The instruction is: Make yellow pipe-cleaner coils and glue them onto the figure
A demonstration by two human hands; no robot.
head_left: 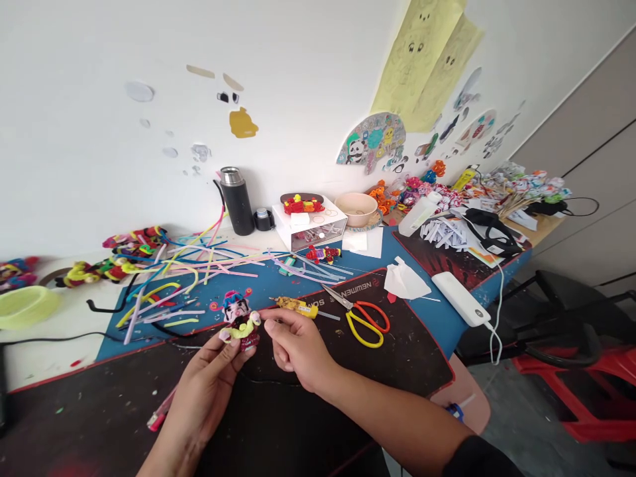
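Note:
A small doll of fuzzy pipe cleaners (242,326), with a blue and pink hat, yellow arms and a dark red body, stands upright in my left hand (211,371). The left thumb and fingers are closed around its lower body. My right hand (298,348) is beside the doll, its forefinger tip at the doll's raised arm and the other fingers curled in. Whether anything small sits between the right thumb and forefinger cannot be made out. Just behind the right hand lies a yellow hot glue gun (298,306).
Scissors (358,318) with red and yellow handles lie right on the dark mat (412,358). Loose pipe cleaners (199,265) spread at the back left. A black flask (237,202), white box (313,228), bowl (356,209) and power bank (460,298) stand around.

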